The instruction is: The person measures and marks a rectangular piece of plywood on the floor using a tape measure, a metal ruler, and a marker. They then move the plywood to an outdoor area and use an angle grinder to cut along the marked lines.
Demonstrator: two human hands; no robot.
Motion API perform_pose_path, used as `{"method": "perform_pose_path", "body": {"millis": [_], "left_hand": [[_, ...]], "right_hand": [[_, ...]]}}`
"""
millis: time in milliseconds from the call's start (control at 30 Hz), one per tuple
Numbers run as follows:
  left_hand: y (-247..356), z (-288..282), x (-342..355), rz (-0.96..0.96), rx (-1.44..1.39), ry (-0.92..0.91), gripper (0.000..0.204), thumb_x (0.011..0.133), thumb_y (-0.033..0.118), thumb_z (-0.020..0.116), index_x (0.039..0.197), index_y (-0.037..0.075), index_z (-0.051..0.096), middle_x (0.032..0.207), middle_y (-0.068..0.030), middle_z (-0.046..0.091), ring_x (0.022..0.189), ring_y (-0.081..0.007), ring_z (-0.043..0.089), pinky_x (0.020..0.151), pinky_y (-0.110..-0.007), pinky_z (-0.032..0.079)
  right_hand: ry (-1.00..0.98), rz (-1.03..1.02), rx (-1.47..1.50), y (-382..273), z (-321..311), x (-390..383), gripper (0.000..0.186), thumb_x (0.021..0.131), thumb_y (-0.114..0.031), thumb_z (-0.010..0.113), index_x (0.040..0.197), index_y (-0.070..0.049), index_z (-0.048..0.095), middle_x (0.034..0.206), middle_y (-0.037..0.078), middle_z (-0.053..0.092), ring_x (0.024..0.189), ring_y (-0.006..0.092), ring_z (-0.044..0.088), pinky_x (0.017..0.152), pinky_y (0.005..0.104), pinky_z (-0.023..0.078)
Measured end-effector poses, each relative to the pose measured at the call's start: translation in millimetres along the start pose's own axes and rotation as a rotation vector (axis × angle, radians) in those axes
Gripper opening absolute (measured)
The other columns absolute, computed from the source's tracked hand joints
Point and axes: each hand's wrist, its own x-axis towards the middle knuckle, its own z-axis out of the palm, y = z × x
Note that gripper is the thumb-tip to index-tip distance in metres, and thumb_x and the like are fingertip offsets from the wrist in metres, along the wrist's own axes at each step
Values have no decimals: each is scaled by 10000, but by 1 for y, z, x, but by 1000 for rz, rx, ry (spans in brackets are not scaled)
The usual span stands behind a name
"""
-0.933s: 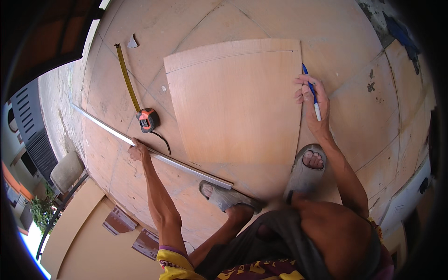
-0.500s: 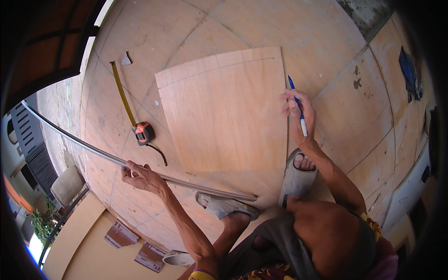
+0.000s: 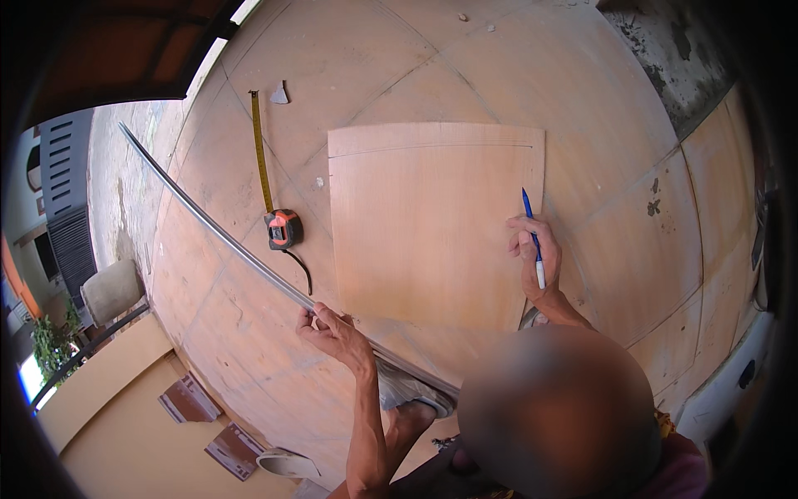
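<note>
The left hand [image 3: 339,337] pinches a long, smooth metal bar [image 3: 220,231] beside a flat, squarish, fine-grained wooden board [image 3: 424,224]; the right hand [image 3: 540,256], by the board's right edge, grasps a slim blue pen [image 3: 527,202]; a rounded black-and-orange tape measure [image 3: 283,229], yellow blade extended, lies left of the board on stained floor tiles [image 3: 615,166]

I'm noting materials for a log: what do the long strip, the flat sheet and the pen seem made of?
Long strip: probably metal, perhaps aluminium; shiny finish, with silvery highlights along it. Flat sheet: likely plywood, apparently unvarnished; pale tan with faint grain. Pen: probably plastic; evenly coloured blue and white, gloss unclear.
</note>
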Motion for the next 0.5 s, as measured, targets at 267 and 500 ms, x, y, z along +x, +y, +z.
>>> {"method": "perform_pose_path", "body": {"millis": [267, 500], "left_hand": [[-3, -47, 7, -106, -8, 25, 459, 1136, 352, 537, 1395, 35, 328, 863, -3, 468, 655, -66, 393, 549, -245, 365], [-22, -83, -63, -189, 51, -122, 487, 1135, 311, 493, 1477, 57, 257, 994, -31, 503, 779, -104, 472, 679, -272, 439]], "right_hand": [[-156, -110, 52, -9, 52, 30, 238, 1083, -92, 518, 1234, 12, 668, 1131, 134, 627, 792, 159, 636, 723, 318, 564], [-169, -235, 72, -25, 68, 52, 211, 1074, -94, 564, 1234, -1, 664, 1162, 146, 660, 836, 163, 632, 729, 308, 546]]}}
